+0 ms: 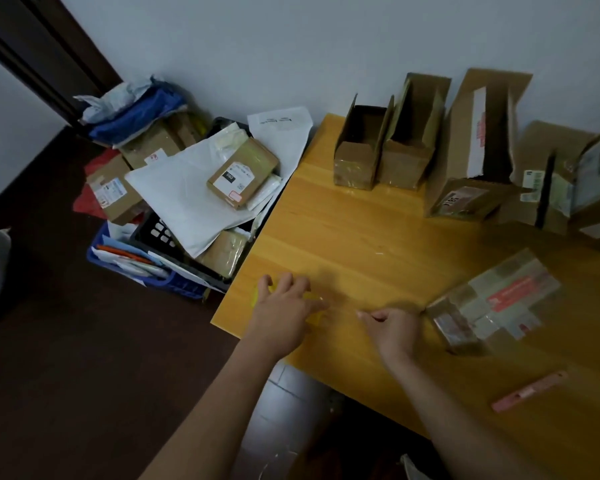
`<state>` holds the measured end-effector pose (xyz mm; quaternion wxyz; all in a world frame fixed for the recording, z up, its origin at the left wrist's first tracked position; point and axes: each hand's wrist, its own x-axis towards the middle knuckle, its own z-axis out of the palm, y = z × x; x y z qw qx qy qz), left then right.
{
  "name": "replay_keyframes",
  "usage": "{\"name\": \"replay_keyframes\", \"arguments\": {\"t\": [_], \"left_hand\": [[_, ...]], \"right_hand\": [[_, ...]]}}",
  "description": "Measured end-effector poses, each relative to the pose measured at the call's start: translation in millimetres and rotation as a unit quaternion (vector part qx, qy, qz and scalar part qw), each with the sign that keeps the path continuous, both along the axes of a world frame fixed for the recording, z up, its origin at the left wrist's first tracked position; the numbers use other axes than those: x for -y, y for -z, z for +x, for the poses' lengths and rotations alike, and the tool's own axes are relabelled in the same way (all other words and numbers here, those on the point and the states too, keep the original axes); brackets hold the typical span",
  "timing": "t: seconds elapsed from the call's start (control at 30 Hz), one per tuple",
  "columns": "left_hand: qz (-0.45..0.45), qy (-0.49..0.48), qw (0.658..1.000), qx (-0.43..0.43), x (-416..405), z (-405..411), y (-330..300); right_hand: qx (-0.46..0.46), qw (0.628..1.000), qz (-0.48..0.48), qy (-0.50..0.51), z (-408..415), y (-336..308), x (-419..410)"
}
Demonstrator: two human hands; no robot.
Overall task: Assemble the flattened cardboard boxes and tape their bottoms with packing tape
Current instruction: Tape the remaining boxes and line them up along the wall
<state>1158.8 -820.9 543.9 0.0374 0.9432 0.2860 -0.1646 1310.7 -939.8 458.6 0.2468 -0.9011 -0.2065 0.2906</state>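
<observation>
A yellow roll of packing tape (313, 316) lies near the left corner of the wooden table (361, 230). My left hand (281, 311) rests over it with fingers spread and curled round the roll. My right hand (394, 329) is a short way to its right, fingers curled, pinching what looks like the clear tape's end. Just right of that hand a cardboard box (492, 306) lies on its side, with clear tape and a red label on it. Open-topped assembled boxes (357, 157) (409, 143) (471, 168) stand along the wall.
A pink utility knife (527, 391) lies near the table's front right. More boxes (568, 192) crowd the far right. On the floor left of the table, a black crate (160, 233) and a blue crate (174, 282) hold parcels and white mailers.
</observation>
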Motion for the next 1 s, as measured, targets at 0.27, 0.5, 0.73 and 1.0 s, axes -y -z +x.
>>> {"name": "replay_keyframes", "arguments": {"t": [0.27,0.5,0.73,1.0], "left_hand": [[-0.025,-0.018,0.999,-0.011,4,12,-1],[-0.054,-0.065,0.996,-0.003,24,54,-9],[-0.428,-0.097,0.86,0.261,66,134,-18],[-0.481,-0.088,0.829,0.27,97,129,-9]], "right_hand": [[0.026,0.993,-0.104,-0.046,8,1,5],[0.146,0.975,0.157,-0.057,16,-74,34],[0.268,0.942,0.146,0.142,76,-111,106],[-0.05,0.976,0.212,-0.019,104,-124,128]]}}
